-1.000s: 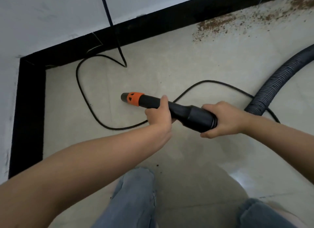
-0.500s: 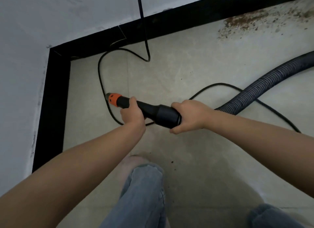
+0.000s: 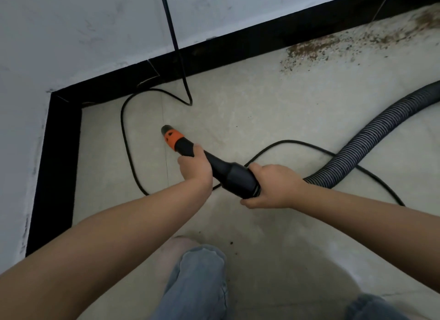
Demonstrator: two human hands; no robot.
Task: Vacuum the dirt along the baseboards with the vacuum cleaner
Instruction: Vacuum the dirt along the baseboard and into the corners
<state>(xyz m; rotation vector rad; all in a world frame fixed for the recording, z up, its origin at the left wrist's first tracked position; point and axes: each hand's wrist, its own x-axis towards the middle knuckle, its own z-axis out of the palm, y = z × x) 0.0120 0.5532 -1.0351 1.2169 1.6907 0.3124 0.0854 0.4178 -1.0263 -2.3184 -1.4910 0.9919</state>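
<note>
Now both my hands, left (image 3: pixel 195 168) and right (image 3: pixel 273 186), grip the nozzle (image 3: pixel 214 162), steering it toward the dirt (image 3: pixel 307 49) by the baseboard (image 3: pixel 238 45).

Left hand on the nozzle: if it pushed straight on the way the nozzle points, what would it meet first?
Probably the black power cord looping on the floor, then the black baseboard at the corner. The left hand points the vacuum nozzle up-left; depth is unclear.
</note>
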